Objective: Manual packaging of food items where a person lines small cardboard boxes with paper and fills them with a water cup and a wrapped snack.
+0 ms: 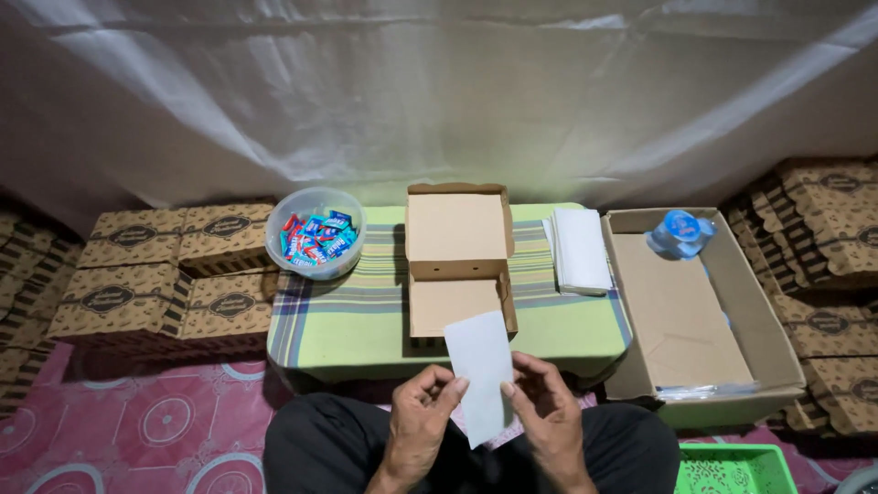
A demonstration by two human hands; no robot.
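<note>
Both hands sit low in the view, just above the person's dark-clad lap, holding a white sheet of paper (pixel 481 373) between them. Left hand (pixel 419 423) pinches the sheet's left edge between thumb and curled forefinger; right hand (pixel 547 413) nips the right edge the same way, its other fingers bent loosely behind. That paper is a plain, narrow rectangle, unprinted on the side that shows, tilted slightly so its top leans left. Its upper corners look crisp and flat, and its lower end dips between the wrists, where it may be folded or creased, though the dim light makes that hard to judge. Its top edge overlaps the near rim of an open cardboard box (pixel 457 261), which lies on a low table with a green striped cloth (pixel 366 316), lid flipped back and the inside bare and brown. Left of the box stands a clear plastic bowl (pixel 315 231) of small blue and red sachets. Right of it rests a stack of white sheets (pixel 580 250). Beside the table a large carton (pixel 695 311) holds a sealed water cup (pixel 679 232). Closed printed boxes (pixel 165 274) are piled at the left.
</note>
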